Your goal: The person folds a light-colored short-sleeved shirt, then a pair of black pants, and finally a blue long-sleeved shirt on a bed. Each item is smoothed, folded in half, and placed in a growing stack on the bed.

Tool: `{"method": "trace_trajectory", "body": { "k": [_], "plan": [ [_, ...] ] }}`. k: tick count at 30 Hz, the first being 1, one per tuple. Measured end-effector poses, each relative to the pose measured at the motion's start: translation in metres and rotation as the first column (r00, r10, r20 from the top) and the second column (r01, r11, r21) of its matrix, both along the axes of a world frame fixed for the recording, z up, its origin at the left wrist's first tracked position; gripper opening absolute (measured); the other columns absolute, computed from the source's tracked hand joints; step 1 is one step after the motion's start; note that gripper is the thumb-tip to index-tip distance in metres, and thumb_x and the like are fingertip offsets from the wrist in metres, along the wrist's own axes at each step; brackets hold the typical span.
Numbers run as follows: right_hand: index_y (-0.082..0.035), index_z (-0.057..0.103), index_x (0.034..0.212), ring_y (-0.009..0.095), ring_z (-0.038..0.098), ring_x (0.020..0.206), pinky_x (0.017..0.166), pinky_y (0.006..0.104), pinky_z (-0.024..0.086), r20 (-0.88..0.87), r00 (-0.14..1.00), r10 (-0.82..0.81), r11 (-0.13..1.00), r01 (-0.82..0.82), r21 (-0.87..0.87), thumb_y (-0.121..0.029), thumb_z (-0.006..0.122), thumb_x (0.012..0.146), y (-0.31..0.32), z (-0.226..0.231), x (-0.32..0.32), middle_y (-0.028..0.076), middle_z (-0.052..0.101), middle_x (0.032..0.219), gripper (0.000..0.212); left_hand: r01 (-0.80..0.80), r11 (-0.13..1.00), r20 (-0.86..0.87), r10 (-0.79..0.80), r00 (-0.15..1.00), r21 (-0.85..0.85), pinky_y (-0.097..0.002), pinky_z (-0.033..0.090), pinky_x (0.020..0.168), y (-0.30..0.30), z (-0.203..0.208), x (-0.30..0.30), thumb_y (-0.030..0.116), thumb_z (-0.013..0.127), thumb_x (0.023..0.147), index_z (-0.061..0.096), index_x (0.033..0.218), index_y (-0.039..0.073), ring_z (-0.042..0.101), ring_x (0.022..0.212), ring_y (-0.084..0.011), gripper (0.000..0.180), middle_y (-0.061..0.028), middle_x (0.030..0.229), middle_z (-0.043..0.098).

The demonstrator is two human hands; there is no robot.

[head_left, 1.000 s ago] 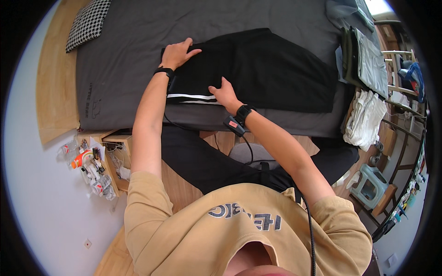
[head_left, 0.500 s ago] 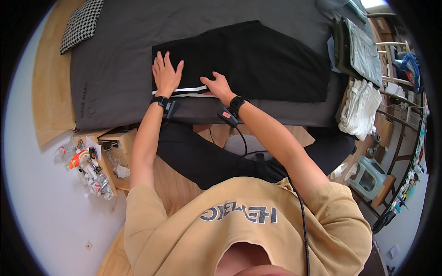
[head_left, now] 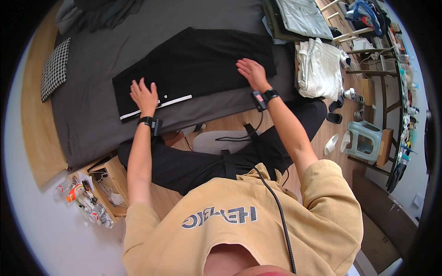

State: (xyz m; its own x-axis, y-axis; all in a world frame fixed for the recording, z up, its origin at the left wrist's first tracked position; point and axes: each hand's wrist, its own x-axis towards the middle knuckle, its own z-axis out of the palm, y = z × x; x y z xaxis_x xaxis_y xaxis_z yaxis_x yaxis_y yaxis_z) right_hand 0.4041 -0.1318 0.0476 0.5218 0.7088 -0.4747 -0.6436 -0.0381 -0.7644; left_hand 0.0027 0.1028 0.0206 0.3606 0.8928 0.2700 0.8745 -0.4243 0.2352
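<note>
The black trousers (head_left: 202,62) lie on the grey bed (head_left: 87,115), by its near edge. The left hand (head_left: 144,97) and right hand (head_left: 254,74) are over them, each grip open wide, holding nothing. A hard push could bunch the cloth up. Folded clothes (head_left: 304,19) sit far right; a pale blue stool (head_left: 354,149) stands on the wooden floor (head_left: 165,195).

this view looks from the head of the person, above and behind the left hand (head_left: 145,96) and the right hand (head_left: 253,74). it faces steeply down, wide and curved at the rim. the shirt (head_left: 239,198) is nearer to the lens than the hands; the bed sheet (head_left: 138,39) extends beyond them.
</note>
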Motion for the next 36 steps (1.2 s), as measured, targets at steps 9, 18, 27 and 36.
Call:
{"method": "trace_trajectory", "body": {
  "k": [9, 18, 27, 36],
  "plan": [
    [-0.002, 0.06, 0.138, 0.015, 0.067, 0.091, 0.076, 0.0288, 0.055, 0.576, 0.803, -0.155, 0.927, 0.319, -0.195, -0.016, 0.066, 0.104, -0.068, 0.003, 0.094, 0.01, 0.073, 0.118, 0.037, 0.433, 0.901, 0.173, -0.423, 0.889, -0.02, -0.0595, 0.032, 0.123, -0.103, 0.031, 0.21, 0.037, 0.072, 0.095, 0.054, 0.149, 0.006, 0.038, 0.149, -0.0483, 0.065, -0.0285, 0.161, 0.041],
    [0.007, 0.058, 0.146, 0.03, 0.063, 0.129, 0.11, 0.0372, 0.047, 0.404, 0.87, 0.283, 0.844, -0.026, -0.536, -0.043, 0.083, 0.088, -0.023, -0.005, 0.136, 0.02, 0.068, 0.138, 0.08, 0.362, 0.923, 0.123, -0.347, 0.93, -0.133, -0.0554, 0.021, 0.13, -0.152, -0.005, 0.294, 0.052, 0.056, 0.105, 0.032, 0.166, 0.003, 0.027, 0.16, -0.041, 0.082, -0.0237, 0.173, 0.028],
    [0.005, 0.061, 0.14, 0.026, 0.072, 0.111, 0.098, 0.036, 0.056, 0.204, 0.903, 0.377, 0.884, -0.285, -0.37, -0.027, 0.082, 0.093, -0.007, 0.025, 0.122, 0.016, 0.072, 0.127, 0.06, 0.189, 0.98, 0.127, -0.18, 0.975, -0.058, -0.0601, 0.021, 0.128, -0.093, 0.002, 0.283, 0.053, 0.056, 0.105, 0.038, 0.164, 0.005, 0.028, 0.159, -0.0411, 0.078, -0.0232, 0.173, 0.029],
    [0.003, 0.057, 0.146, 0.023, 0.067, 0.122, 0.106, 0.0351, 0.051, 0.365, 0.856, 0.366, 0.91, -0.247, -0.334, -0.022, 0.079, 0.098, -0.014, -0.004, 0.132, 0.012, 0.07, 0.137, 0.059, 0.283, 0.947, -0.032, -0.291, 0.956, -0.153, -0.0592, 0.015, 0.131, -0.048, -0.004, 0.297, 0.065, 0.045, 0.106, 0.039, 0.167, 0.015, 0.025, 0.162, -0.0349, 0.079, -0.0162, 0.175, 0.03]
  ]
}}
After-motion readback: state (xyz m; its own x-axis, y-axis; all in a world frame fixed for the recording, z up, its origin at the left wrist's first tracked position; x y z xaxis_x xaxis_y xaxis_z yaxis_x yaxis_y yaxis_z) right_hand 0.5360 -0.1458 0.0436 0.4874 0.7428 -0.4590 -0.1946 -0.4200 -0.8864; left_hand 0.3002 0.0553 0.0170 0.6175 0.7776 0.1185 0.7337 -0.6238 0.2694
